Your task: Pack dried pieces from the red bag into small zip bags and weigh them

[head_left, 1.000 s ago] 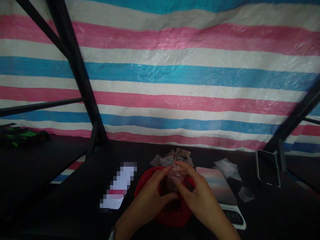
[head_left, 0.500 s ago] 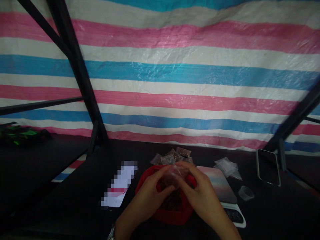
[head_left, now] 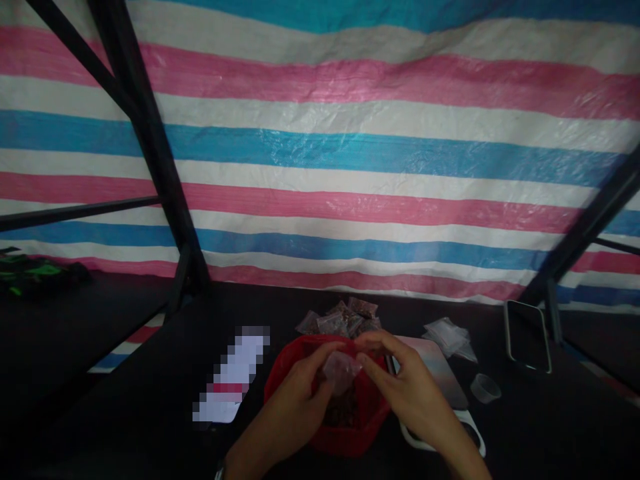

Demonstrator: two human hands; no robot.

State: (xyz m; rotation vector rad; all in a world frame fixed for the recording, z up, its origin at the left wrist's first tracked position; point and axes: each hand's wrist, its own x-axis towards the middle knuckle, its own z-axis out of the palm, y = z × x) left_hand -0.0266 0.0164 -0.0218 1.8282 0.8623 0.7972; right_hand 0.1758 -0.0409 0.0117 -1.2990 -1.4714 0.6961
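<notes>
Black table (head_left: 150,387), striped tarp wall (head_left: 320,167), left hand (head_left: 290,407) and right hand (head_left: 410,393) half shut on a little clear bag (head_left: 340,372)

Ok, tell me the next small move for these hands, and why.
Probably ease the small clear plastic bag open between the left hand and right hand. It looks pinched and seems unfilled, it sits above dark brown loose material in a red container, and filled packets lie just beyond.
</notes>
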